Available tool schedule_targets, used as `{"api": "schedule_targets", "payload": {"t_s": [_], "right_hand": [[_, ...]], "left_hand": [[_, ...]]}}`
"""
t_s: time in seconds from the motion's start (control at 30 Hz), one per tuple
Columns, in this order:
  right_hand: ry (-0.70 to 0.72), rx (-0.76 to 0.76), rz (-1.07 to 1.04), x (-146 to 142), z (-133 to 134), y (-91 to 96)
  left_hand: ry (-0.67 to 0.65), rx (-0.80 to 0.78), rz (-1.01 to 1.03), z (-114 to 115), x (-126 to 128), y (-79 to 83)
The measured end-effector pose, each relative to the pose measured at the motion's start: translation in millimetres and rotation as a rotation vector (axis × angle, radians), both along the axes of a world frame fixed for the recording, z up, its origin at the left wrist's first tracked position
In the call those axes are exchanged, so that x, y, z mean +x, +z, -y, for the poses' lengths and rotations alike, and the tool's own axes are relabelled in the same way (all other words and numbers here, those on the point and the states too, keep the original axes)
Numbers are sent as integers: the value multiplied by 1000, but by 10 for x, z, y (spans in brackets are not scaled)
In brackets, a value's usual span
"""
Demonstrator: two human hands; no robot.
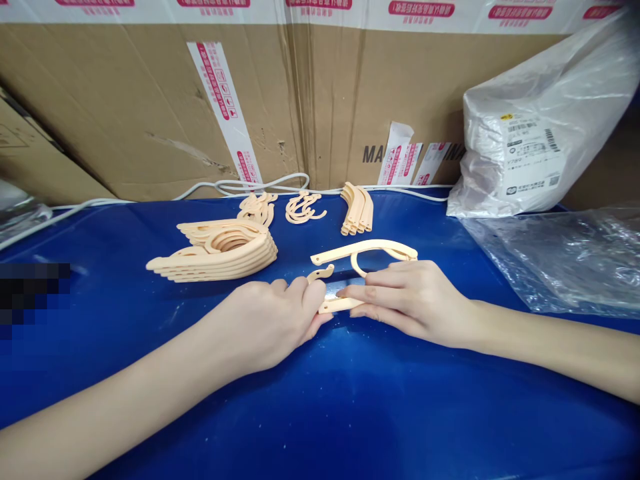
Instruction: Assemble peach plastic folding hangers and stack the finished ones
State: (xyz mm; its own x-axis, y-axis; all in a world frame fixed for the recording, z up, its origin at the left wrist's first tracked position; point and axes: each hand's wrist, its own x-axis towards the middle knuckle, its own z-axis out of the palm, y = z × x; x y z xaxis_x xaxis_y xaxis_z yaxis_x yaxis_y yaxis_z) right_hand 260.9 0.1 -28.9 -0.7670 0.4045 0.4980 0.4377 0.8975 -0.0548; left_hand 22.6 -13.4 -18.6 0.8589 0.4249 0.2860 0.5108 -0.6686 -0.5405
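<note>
My left hand (280, 317) is closed, its fingers pinching a small beige plastic hook (323, 273) whose curved end sticks out above the knuckles. Its fingertips also meet the holed end of a beige hanger arm (339, 305). My right hand (420, 300) is closed around that arm and a longer curved beige piece (363, 250) that looks joined to it, with a ring-shaped part between them. The whole looks like a folding clothes hanger. The join between hook and arm is hidden by my left fingers.
A stack of folded beige hangers (215, 260) lies on the blue table (320, 413) at left. Behind are two piles of small parts (257, 208), hooks (304, 207) and curved arms (357, 210). A white cable (200, 189), cardboard box (320, 100), wrapped package (530, 140) and clear plastic bag (570, 260) border it.
</note>
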Motion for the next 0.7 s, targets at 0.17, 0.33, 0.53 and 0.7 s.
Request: {"api": "schedule_targets", "payload": {"t_s": [0.17,0.33,0.53,0.7], "right_hand": [[-2,-75,18,17,-3,-19],[-2,-108,40,19,-10,-22],[1,-116,44,18,-14,-18],[6,-137,52,5,-21,-13]], "left_hand": [[-13,29,5,6,6,25],[-22,-54,33,23,-1,40],[-40,-210,135,10,-23,22],[-28,-317,210,5,-52,-3]]}}
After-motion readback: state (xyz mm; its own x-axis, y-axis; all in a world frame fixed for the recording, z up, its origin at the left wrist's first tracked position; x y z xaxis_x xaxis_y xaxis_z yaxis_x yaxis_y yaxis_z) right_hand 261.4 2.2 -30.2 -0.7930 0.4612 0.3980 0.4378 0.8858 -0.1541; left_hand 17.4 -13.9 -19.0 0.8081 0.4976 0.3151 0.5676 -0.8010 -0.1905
